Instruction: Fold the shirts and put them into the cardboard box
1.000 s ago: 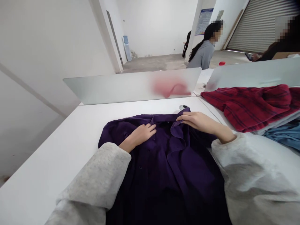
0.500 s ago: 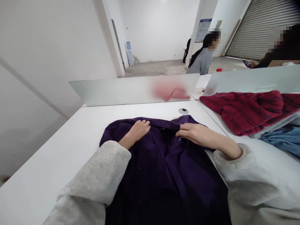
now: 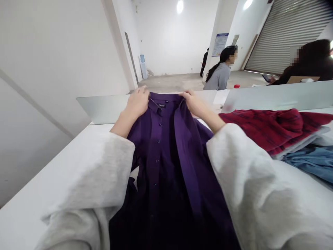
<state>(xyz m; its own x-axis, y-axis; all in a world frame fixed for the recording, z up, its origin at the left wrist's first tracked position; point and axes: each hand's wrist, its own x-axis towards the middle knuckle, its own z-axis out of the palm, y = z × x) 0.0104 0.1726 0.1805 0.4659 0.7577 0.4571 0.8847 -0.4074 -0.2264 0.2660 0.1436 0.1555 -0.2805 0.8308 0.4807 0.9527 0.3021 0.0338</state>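
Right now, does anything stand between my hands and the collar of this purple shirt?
Nothing visible does: the left hand and the right hand are both directly on the purple shirt's collar.

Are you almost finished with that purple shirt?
Partway, it seems. Done: the purple button-up shirt looks buttoned down its front. In hand: the left hand and right hand grip its collar, holding it up over the white table. Waiting: the red plaid shirt and blue cloth lie piled, untouched.
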